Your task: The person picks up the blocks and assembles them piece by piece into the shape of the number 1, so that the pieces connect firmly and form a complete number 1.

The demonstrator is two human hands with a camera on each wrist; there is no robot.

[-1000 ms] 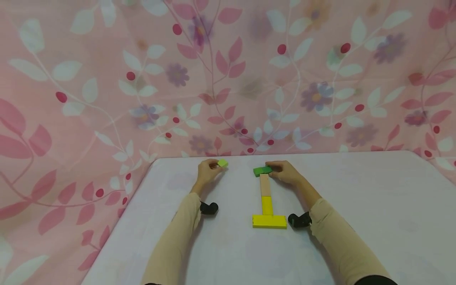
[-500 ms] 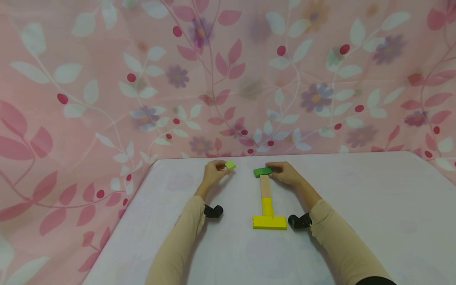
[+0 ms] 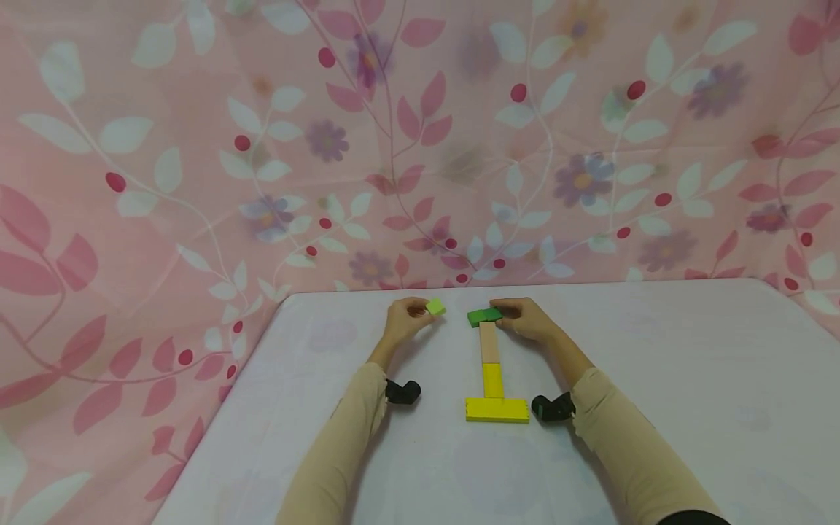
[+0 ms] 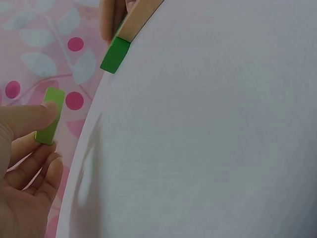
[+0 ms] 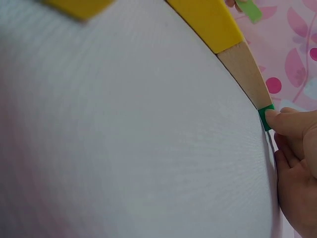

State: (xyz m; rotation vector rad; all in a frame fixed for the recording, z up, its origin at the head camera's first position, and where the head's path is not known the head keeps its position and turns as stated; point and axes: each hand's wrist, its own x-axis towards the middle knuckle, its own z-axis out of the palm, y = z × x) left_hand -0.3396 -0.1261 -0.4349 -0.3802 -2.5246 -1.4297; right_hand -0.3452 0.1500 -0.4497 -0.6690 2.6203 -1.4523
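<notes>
My left hand (image 3: 405, 319) pinches a small light green block (image 3: 436, 307) between thumb and fingers, held off the table; the left wrist view shows the thumb across the block (image 4: 48, 124). To its right, my right hand (image 3: 527, 319) pinches the right one of two dark green blocks (image 3: 491, 314), thumb on its near side in the right wrist view (image 5: 266, 123). The left dark green block (image 3: 475, 319) touches it. Below them a bare wooden block (image 3: 488, 343), a yellow block (image 3: 492, 380) and a wide yellow block (image 3: 496, 410) form a line on the table.
The table (image 3: 420, 467) has a white cover, its far edge just beyond both hands. A pink floral cloth (image 3: 420, 146) hangs behind it. Black wrist-worn devices stick out at the left sleeve (image 3: 403, 392) and the right sleeve (image 3: 553, 407).
My left hand has moved right with the light green block, closer to the dark green blocks. My right hand and the laid blocks have stayed in place.
</notes>
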